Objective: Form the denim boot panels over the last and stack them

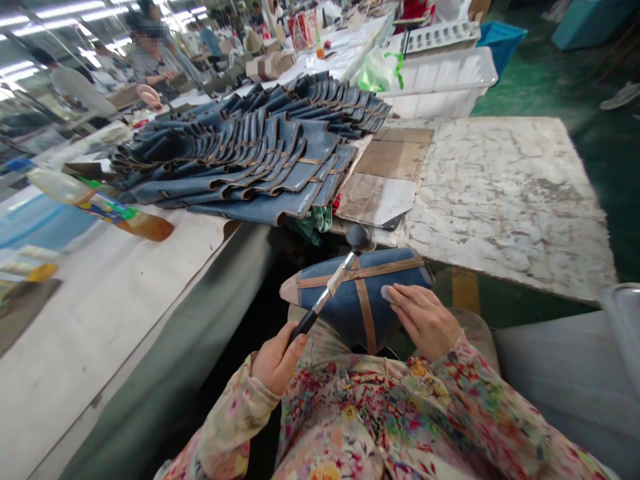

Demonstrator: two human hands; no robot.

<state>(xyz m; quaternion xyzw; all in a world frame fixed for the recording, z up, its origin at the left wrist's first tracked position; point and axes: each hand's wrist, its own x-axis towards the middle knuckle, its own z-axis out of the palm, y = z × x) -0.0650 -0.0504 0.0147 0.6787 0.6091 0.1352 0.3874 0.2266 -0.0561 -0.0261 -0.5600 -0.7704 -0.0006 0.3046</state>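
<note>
1. A white-covered desk [100,300] runs to the left of the blue piece [345,313], with people [150,57] at work far beyond it.
2. Left hand [277,360]: its grip is wrapped round the handle of a hammer [334,283], whose head hangs over the blue piece's far edge; contact cannot be told.
3. Right hand [425,320]: fingers extended on the blue piece's right part, with a small pale thing at the tips. How far this grip closes cannot be told, as the thumb is hidden.
4. The blue piece rests on the lap. Its crossing tan strips [367,313] are already laid; whether they are fully fixed, I cannot tell.
5. Beyond and left of it lies a pile of similar pieces [260,153]; finished or waiting, it is unclear.
6. Beyond and right of it: a worn board [505,193], then a white crate [445,77].
</note>
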